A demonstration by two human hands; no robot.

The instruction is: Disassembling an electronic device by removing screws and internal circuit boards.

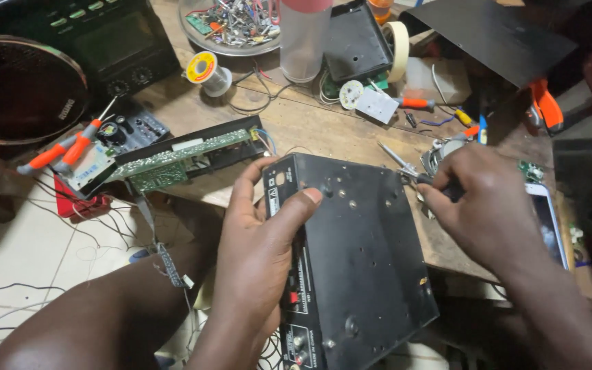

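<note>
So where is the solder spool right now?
In the head view the solder spool lies upper left of centre on the wooden bench, between the black radio and the clear plastic cup, beyond both hands.

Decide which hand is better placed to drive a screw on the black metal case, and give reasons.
Probably the right hand: it already grips the screwdriver, tip beside the black metal case. The left hand is busy clamping the case's edge.

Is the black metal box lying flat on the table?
No, the left hand holds the black metal box tilted, partly past the table edge.
</note>
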